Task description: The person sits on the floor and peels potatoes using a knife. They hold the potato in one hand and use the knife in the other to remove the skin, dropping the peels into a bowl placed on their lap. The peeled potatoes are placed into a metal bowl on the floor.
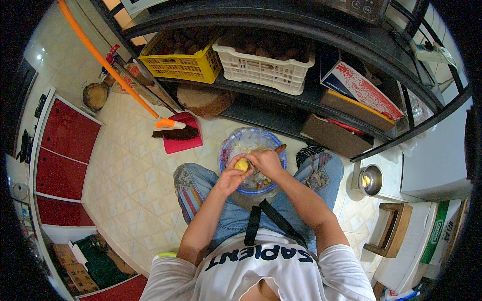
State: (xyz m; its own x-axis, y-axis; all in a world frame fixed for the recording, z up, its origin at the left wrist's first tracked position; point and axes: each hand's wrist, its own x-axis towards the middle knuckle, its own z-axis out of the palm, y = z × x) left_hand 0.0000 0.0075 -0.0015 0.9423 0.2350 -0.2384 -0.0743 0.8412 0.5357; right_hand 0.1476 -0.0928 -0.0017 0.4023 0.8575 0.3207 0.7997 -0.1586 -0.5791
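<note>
My left hand (230,178) holds a yellow, peeled-looking potato (241,165) in its fingers. My right hand (266,161) is closed around a tool with a wooden handle (280,148), whose end sticks out past the knuckles; its blade is mostly hidden by the fingers, close to the potato. Both hands are over a round bin with a blue rim (284,165), lined with clear plastic, between my knees. Peelings and scraps (260,182) lie in the bin. A steel bowl (371,180) at the right contains yellow pieces that look like peeled potatoes.
A black shelf (263,116) ahead carries a yellow crate (180,66) and a white crate (263,71) of round produce, plus boxes. An orange-handled broom (169,124) rests on a red dustpan (196,145) at the left. A wooden stool (399,229) stands at the right.
</note>
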